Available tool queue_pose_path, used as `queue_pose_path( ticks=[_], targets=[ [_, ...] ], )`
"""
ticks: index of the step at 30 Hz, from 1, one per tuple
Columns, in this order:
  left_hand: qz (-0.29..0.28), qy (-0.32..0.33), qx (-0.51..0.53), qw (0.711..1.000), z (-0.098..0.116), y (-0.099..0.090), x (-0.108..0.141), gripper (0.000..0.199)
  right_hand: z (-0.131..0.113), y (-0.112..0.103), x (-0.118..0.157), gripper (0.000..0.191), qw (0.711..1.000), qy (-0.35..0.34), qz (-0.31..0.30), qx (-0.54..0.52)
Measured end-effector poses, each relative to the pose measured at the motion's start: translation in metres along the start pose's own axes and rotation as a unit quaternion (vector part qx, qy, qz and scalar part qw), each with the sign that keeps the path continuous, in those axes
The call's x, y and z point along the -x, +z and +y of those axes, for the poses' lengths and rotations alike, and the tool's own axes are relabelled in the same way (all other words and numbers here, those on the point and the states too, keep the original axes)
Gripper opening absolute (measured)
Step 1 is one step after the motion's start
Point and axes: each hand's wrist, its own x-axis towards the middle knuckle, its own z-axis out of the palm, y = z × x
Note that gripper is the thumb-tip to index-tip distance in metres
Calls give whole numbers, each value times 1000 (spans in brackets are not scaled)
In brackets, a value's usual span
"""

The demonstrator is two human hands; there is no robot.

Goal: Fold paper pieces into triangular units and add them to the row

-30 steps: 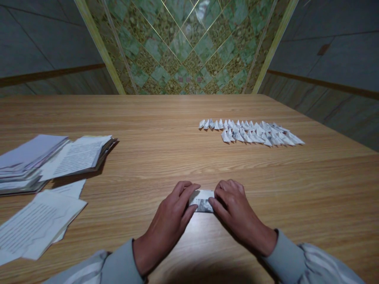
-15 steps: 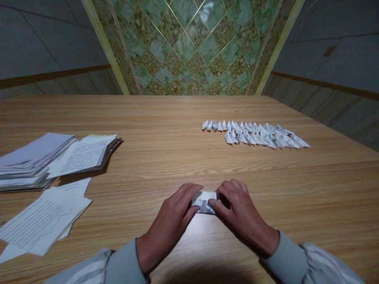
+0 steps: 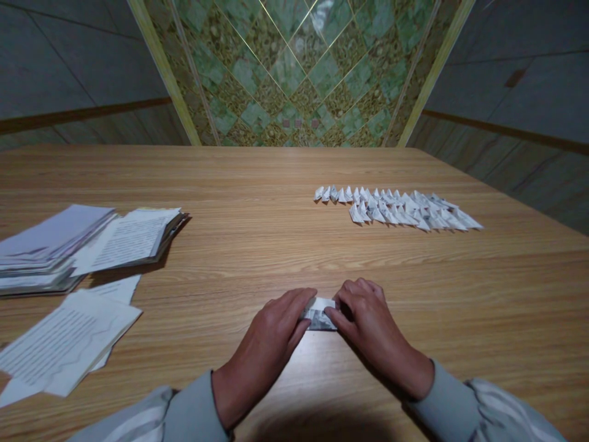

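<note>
A small folded strip of printed paper lies on the wooden table near its front edge. My left hand presses on the strip's left end with its fingers. My right hand pinches the strip's right end. Most of the strip is covered by my fingers. Farther back on the right, two rows of several small folded white paper pieces lie side by side.
A stack of printed sheets and booklets sits at the left of the table. Loose printed sheets lie nearer the front left edge. Green patterned tiles fill the space beyond the table's far edge.
Both hands have pressed closer together over the strip, so less of it shows. The view has shifted slightly.
</note>
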Motion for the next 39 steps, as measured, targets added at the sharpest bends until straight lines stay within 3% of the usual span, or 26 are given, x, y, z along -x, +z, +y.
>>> queue_pose_path(
  ticks=[5, 12, 17, 21, 27, 39],
  targets=[
    [-8, -1, -27, 1000, 2, 0, 1, 38, 0, -1, 0, 14, 1000, 11, -3, 3],
    [-26, -1, -64, 998, 5, -2, -3, 20, 0, -1, -2, 15, 1000, 14, -2, 0],
    [-33, -6, -76, 997, 5, -3, -5, 18, 0, -6, -1, 24, 997, 24, -15, -71],
    [-51, -21, -64, 996, 7, -4, -7, 17, -2, -9, 5, 18, 993, 40, -16, -110],
    [-81, -30, -67, 994, 9, -5, -8, 11, -7, -5, 9, 19, 994, 55, -2, -98],
    [-74, -9, -95, 993, 7, -2, -6, 8, -8, 4, 9, 24, 997, 35, 13, -65]
  ],
)
